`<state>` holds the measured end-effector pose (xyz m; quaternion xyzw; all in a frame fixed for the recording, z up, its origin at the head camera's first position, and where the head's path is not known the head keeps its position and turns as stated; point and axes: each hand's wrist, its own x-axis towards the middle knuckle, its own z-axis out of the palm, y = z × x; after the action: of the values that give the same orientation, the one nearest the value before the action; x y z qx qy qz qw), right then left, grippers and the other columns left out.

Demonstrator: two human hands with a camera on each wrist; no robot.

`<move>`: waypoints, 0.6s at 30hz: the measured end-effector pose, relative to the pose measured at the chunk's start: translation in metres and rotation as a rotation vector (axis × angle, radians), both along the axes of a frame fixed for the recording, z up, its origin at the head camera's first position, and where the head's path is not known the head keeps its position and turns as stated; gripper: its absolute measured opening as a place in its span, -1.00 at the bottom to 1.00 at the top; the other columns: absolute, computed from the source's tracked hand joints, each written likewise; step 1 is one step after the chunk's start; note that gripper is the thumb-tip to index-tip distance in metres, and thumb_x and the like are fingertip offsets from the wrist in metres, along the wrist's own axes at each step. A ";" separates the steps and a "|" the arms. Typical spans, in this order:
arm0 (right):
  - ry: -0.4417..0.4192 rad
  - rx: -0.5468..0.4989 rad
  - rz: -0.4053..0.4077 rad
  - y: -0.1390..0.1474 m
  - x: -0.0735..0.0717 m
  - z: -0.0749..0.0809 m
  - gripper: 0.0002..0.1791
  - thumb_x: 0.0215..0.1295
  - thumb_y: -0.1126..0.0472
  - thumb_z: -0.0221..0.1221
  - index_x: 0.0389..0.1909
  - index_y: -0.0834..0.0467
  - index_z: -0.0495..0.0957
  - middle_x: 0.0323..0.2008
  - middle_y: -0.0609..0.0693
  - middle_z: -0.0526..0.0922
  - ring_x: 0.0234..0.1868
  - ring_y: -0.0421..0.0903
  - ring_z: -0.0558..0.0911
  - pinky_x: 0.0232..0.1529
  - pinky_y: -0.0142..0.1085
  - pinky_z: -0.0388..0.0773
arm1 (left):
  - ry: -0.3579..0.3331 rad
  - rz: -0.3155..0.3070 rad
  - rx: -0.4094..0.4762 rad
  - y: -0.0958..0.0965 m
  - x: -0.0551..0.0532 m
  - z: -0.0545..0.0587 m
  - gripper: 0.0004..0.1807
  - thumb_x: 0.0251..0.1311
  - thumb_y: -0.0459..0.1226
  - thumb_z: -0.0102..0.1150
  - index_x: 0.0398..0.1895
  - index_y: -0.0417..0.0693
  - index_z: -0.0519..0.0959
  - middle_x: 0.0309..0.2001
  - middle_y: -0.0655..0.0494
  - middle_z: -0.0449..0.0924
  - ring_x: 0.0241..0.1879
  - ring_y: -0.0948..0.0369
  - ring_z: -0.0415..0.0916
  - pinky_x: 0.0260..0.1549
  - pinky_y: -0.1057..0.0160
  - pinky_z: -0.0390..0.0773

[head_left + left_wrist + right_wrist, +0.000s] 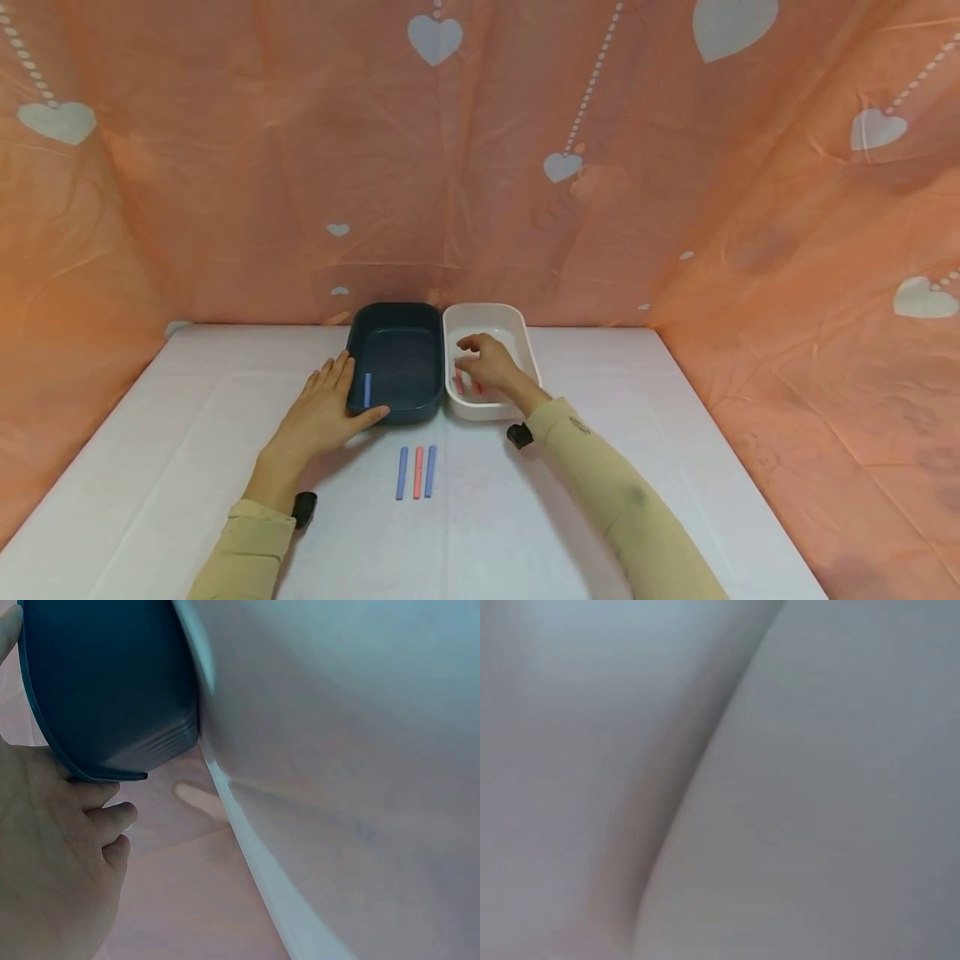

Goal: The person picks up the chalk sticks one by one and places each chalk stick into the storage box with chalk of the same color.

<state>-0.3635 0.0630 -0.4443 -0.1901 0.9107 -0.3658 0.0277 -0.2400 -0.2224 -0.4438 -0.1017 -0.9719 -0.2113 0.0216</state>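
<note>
My left hand (322, 414) rests at the left side of a dark blue tray (405, 414), its fingers along the outer wall and the thumb across the near corner. The left wrist view shows the fingers stretched against the tray rim (112, 778). Inside the tray lies one slim blue stick (367, 390), like chalk. Over the white tray (483, 412) my right hand (491, 364) hovers with fingers loosely bent and spread, nothing visible between them. Beneath it two red sticks (460, 382) lie in the tray, partly covered by the hand.
On the white tabletop (600, 367) before the trays, a red stick (418, 473) lies between two blue sticks (402, 473). The trays stand side by side near an orange curtain (495, 233) with hearts. The right wrist view is a blur of pale surfaces.
</note>
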 end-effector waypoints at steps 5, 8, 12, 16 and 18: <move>0.084 -0.033 0.000 0.000 0.009 0.007 -0.60 0.35 0.27 0.30 0.20 0.25 0.64 0.12 0.19 0.65 0.16 0.15 0.63 0.24 -0.05 0.57 | 0.002 0.000 0.002 0.000 0.000 0.000 0.27 0.29 0.36 0.16 0.60 -0.49 -0.06 0.63 -0.42 -0.16 0.59 -0.36 -0.18 0.55 -0.31 -0.15; 0.119 -0.084 0.004 -0.001 0.017 0.012 -0.60 0.34 0.31 0.30 0.18 0.27 0.64 0.11 0.20 0.64 0.12 0.14 0.66 0.17 -0.06 0.61 | 0.003 -0.001 -0.001 0.000 -0.001 -0.001 0.27 0.29 0.37 0.15 0.60 -0.50 -0.07 0.63 -0.43 -0.16 0.60 -0.36 -0.18 0.55 -0.31 -0.15; 0.170 -0.175 0.021 -0.002 0.031 0.020 -0.62 0.31 0.37 0.29 0.14 0.33 0.63 0.06 0.25 0.63 0.06 0.16 0.67 0.10 -0.06 0.66 | 0.004 -0.001 -0.003 0.000 -0.001 -0.001 0.28 0.28 0.38 0.14 0.60 -0.50 -0.07 0.62 -0.43 -0.17 0.60 -0.36 -0.18 0.55 -0.31 -0.16; 0.206 -0.256 0.038 -0.003 0.046 0.023 -0.64 0.27 0.41 0.29 0.10 0.35 0.63 0.02 0.26 0.62 -0.01 0.18 0.68 0.05 -0.04 0.69 | 0.001 -0.001 -0.004 0.000 -0.001 -0.002 0.28 0.29 0.38 0.13 0.60 -0.50 -0.07 0.62 -0.43 -0.17 0.60 -0.36 -0.18 0.55 -0.31 -0.16; 0.216 -0.283 0.044 -0.004 0.053 0.023 -0.64 0.27 0.42 0.30 0.09 0.35 0.63 0.00 0.25 0.62 -0.03 0.17 0.69 0.03 -0.06 0.70 | 0.000 0.001 -0.007 0.000 -0.002 -0.002 0.28 0.29 0.38 0.13 0.60 -0.51 -0.07 0.62 -0.44 -0.17 0.60 -0.36 -0.18 0.55 -0.31 -0.16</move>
<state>-0.3102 0.0591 -0.4216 -0.2502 0.8433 -0.4672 -0.0893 -0.2417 -0.2223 -0.4459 -0.1014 -0.9727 -0.2076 0.0212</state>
